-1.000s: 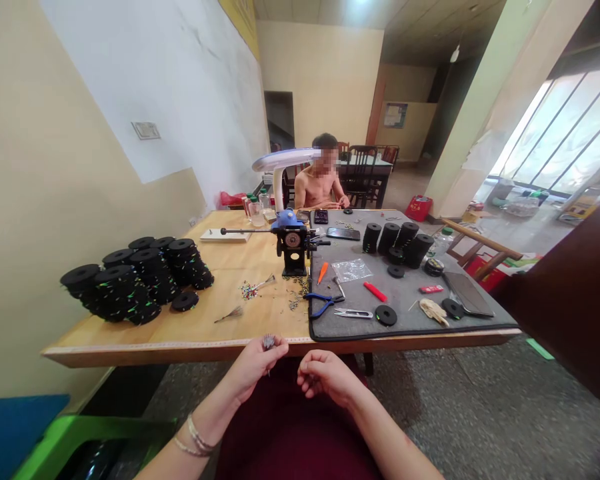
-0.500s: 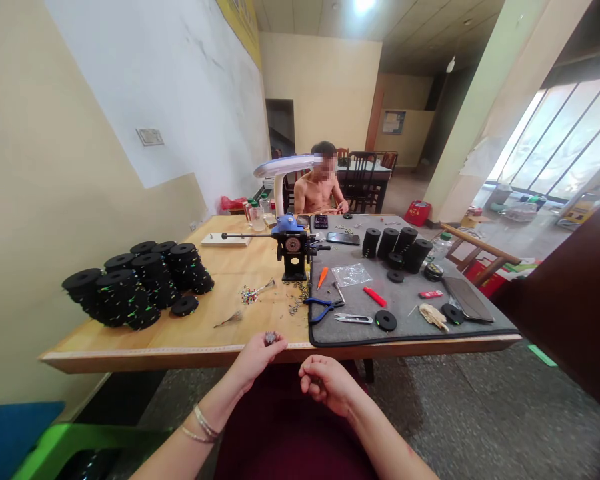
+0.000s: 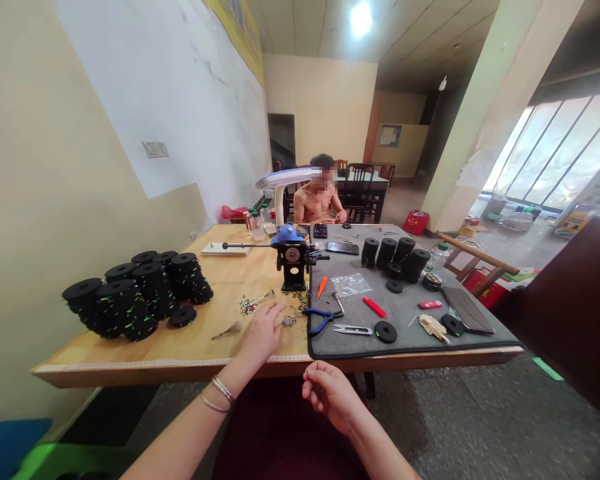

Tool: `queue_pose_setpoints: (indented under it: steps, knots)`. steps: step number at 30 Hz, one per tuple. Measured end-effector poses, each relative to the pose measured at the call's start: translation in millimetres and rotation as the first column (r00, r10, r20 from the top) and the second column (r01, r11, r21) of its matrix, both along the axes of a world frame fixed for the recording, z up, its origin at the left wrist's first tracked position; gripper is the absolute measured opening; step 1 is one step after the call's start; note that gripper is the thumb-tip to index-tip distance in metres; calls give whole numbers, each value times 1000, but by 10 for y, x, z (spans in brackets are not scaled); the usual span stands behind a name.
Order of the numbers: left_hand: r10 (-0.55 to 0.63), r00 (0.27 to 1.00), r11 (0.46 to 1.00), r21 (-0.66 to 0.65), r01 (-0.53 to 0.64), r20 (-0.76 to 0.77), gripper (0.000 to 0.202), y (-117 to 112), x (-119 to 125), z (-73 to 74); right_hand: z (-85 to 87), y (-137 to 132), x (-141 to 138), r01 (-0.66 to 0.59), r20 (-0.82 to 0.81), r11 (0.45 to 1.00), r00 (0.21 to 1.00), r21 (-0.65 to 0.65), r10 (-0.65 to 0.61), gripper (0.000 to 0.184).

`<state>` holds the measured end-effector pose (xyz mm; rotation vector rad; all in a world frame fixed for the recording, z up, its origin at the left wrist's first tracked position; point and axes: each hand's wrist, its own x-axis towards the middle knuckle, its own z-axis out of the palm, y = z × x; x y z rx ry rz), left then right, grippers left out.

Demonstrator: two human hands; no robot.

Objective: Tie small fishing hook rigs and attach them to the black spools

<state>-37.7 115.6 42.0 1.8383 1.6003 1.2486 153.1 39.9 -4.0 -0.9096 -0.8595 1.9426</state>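
My left hand (image 3: 263, 331) reaches palm down over the wooden table, fingers stretched forward. Right beside its thumb lies a small greyish bundle of thin strands (image 3: 289, 321), next to a scatter of tiny dark and brass-coloured pieces (image 3: 300, 301). To that hand's left lies a fanned bunch of thin wires (image 3: 227, 331). Beyond its fingertips is a little heap of multicoloured beads or tips (image 3: 247, 305). My right hand (image 3: 329, 395) stays just in front of the table edge, its thumb and fingers curled together; whatever is between them is too small to make out.
Black spool stacks (image 3: 147, 287) stand left; more spools (image 3: 390, 253) stand right on the grey mat (image 3: 350, 347). A black winding device (image 3: 294, 263) sits centrally under a lamp (image 3: 290, 177). Blue pliers (image 3: 323, 320), snips (image 3: 353, 330) and a red tube (image 3: 375, 307) lie nearby. Another person sits opposite.
My left hand has moved forward from the table edge, and the greyish bundle it held is now among the tiny pieces by its thumb. My right hand has barely moved. The view has tilted up slightly.
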Motion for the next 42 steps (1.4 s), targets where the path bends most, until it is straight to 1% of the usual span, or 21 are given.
queue_pose_setpoints:
  steps: [3,4,6,7,8,9,10,11,12,14,17,20,25,28,32,36,39,42]
  knots:
    - [-8,999,999,46,9,-32,27,-182,56,57,33,-21,5,26,-20,1000,999,-3,-26,28]
    - [-25,999,999,25,25,-29,23,-267,79,56,47,-29,5,33,-26,999,999,-2,-33,28]
    - [-88,996,994,-66,89,10,19,-455,142,24,69,-45,-1,42,-25,999,999,7,-42,29]
    - [-154,980,968,-180,175,124,22,-548,183,-1,76,-52,-8,44,-21,999,999,16,-44,30]
    - [-222,939,917,-271,293,262,25,-631,228,-28,80,-59,-16,44,-15,999,999,27,-44,31]
    - [-238,892,864,-335,375,384,28,-701,274,-53,81,-64,-25,41,-10,998,999,38,-40,31]
    - [-212,849,823,-381,422,484,32,-754,317,-73,81,-68,-33,35,-5,998,999,49,-35,32]
    - [-174,805,799,-397,452,567,34,-790,355,-86,81,-71,-40,30,0,998,1000,61,-30,32]
    - [-131,768,790,-402,463,627,36,-808,386,-92,81,-74,-44,24,7,997,1000,72,-24,33]
    - [-71,706,794,-388,468,705,37,-809,421,-86,87,-80,-43,7,30,996,999,89,-10,34]
    - [-38,654,785,-383,488,755,37,-778,428,-60,105,-89,-34,-13,63,994,998,106,7,36]
    - [-29,633,775,-382,503,774,36,-764,418,-54,118,-94,-35,-20,60,994,998,109,14,38]
    - [-4,618,772,-390,502,786,35,-766,407,-84,115,-88,-49,-28,51,996,998,85,24,40]
    - [26,595,779,-390,491,803,35,-765,396,-75,103,-85,-40,-33,57,996,998,81,28,39]
    - [62,555,798,-375,472,830,36,-772,374,-6,70,-84,-26,-48,61,992,997,118,41,37]
    - [86,490,814,-345,467,867,34,-776,359,67,49,-77,-13,-80,69,987,995,141,70,38]
    - [95,474,821,-339,460,875,36,-772,360,113,54,-67,12,-112,66,982,992,154,103,39]
    - [95,458,816,-333,473,884,38,-772,369,162,68,-56,52,-146,75,976,988,163,136,43]
